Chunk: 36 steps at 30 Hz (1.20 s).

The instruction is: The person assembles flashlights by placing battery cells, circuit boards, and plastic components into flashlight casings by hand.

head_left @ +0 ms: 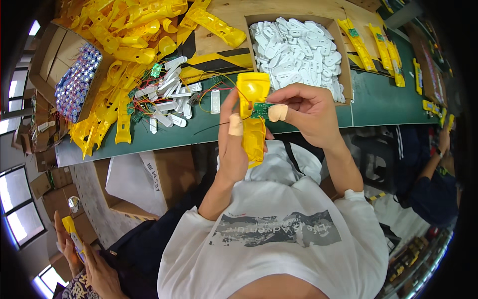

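Observation:
My left hand (233,152) is closed around a long yellow plastic shell (255,142), held upright above the near edge of the bench. In my right hand (311,112), thumb and fingers pinch a small green circuit board (260,110) over the middle of the shell. Thin wires (211,128) run out from the board to the left, one of them dark, others red and yellow. Beige coverings wrap both thumbs. Whether the board touches the shell is hard to make out.
Yellow shells (124,45) are heaped at the back left, beside a carton of round cells (77,82). White plastic parts (172,92) lie loose near green boards. A box of white pieces (298,55) stands behind my hands. Another person's hands (94,269) hold a yellow part at lower left.

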### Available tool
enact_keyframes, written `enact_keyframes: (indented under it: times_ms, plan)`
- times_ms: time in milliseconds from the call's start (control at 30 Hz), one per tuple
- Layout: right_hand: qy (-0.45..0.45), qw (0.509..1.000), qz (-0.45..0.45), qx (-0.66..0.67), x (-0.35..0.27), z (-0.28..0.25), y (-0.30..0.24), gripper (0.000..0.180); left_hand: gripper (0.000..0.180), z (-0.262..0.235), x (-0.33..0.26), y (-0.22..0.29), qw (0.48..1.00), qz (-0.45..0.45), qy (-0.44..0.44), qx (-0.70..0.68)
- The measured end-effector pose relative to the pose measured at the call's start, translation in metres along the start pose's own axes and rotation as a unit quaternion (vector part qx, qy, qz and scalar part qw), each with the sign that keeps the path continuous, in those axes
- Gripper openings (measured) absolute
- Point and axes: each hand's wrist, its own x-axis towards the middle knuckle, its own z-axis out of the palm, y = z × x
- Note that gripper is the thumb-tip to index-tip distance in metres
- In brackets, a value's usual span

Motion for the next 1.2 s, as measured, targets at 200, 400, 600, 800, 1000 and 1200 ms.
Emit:
enact_keyframes:
  times_ms: [200,400,600,800,1000,1200]
  plan:
    - [0.036,0.995,-0.033,-0.085,0.010,0.004,-0.002,0.018,0.068,-0.004,0.003,-0.001,0.991,-0.003,-0.072,-0.110]
    - [-0.025,0.999,-0.030,-0.029,0.007,0.001,-0.009,0.020,0.063,-0.007,0.005,0.006,0.987,-0.065,-0.068,-0.131]
    - [-0.238,0.836,-0.337,-0.362,0.015,-0.017,-0.040,0.019,0.065,-0.018,0.010,0.012,0.970,-0.167,-0.111,-0.137]
    - [-0.298,0.682,-0.481,-0.464,0.022,-0.024,-0.049,0.017,0.051,-0.011,0.002,0.010,0.959,-0.182,-0.124,-0.176]
    - [-0.238,0.683,-0.459,-0.515,0.008,-0.035,-0.040,0.018,0.043,-0.001,0.001,0.003,0.996,0.025,0.071,0.037]
    - [-0.034,0.977,0.040,-0.207,-0.020,-0.005,-0.021,0.050,0.051,-0.006,0.005,0.006,0.879,0.250,0.010,0.406]
